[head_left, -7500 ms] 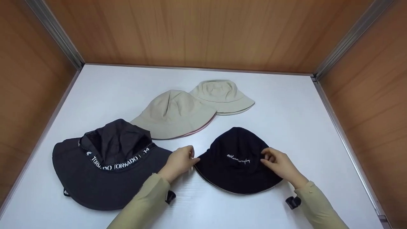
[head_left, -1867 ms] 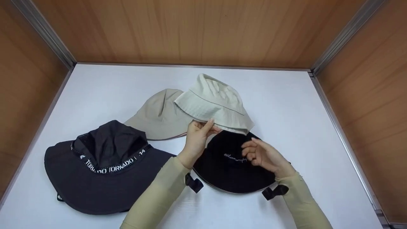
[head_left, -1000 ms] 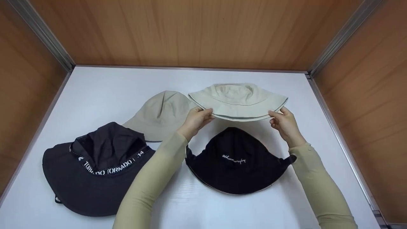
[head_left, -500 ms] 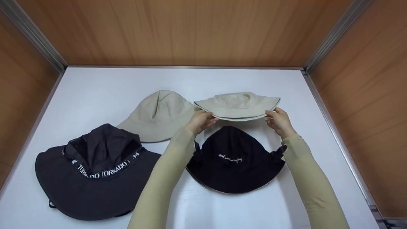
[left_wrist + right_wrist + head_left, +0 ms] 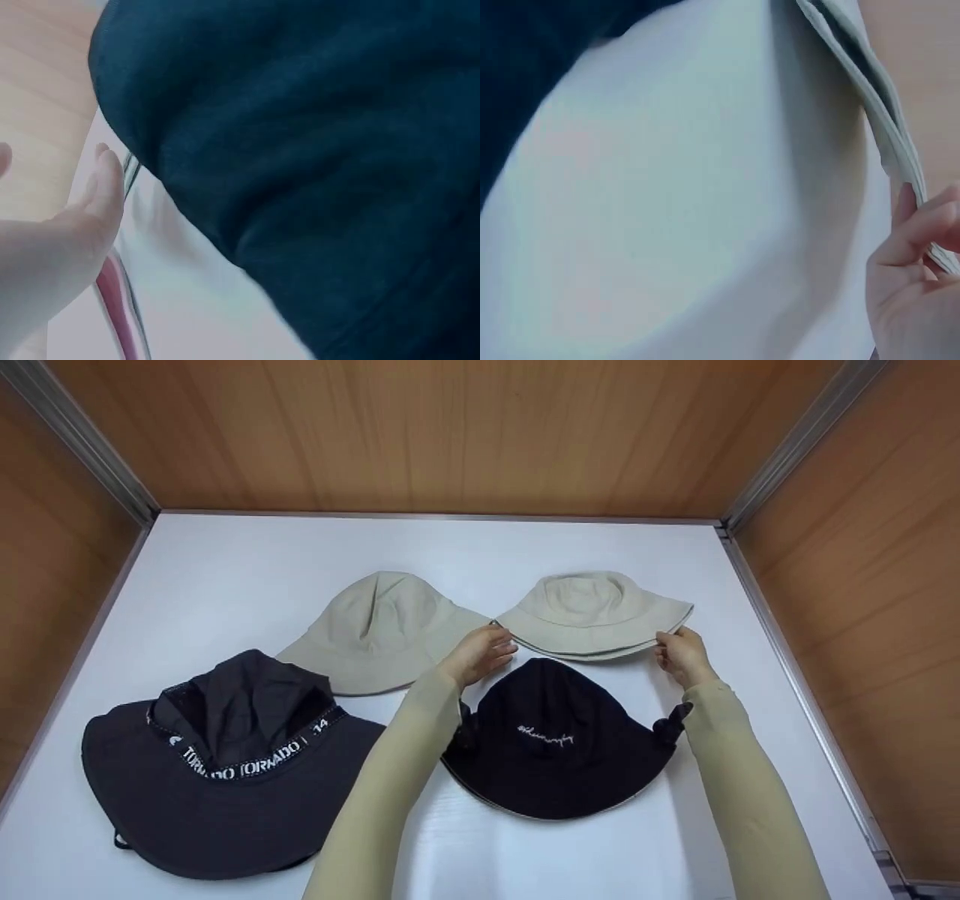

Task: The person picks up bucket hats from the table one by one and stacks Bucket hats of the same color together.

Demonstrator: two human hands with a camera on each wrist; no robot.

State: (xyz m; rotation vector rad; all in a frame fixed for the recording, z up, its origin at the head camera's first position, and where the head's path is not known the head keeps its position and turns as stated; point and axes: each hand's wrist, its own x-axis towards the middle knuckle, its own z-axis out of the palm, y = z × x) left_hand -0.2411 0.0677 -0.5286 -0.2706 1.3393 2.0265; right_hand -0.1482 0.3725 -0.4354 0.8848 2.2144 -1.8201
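A cream bucket hat (image 5: 585, 611) lies behind the black bucket hat (image 5: 555, 742) with white script. My right hand (image 5: 684, 656) pinches the cream hat's brim at its right end; the brim (image 5: 870, 82) rises between thumb and fingers in the right wrist view. Beside that brim's left tip is my left hand (image 5: 480, 652), holding nothing, its fingers extended and the thumb apart in the left wrist view. Whether a fingertip still touches the brim, I cannot tell. A beige bucket hat (image 5: 382, 630) sits left of the cream one, its red-lined edge (image 5: 116, 300) showing near the left hand.
A wide-brimmed dark grey hat (image 5: 225, 810) with a lettered band lies at the front left, overlapping the beige hat. Wooden panels (image 5: 435, 435) wall in the white table (image 5: 262, 547) at the back and both sides.
The cream hat was lifted from the back, held by both hands, and lowered to the right behind the black hat. The left hand has let go; the right keeps its pinch.
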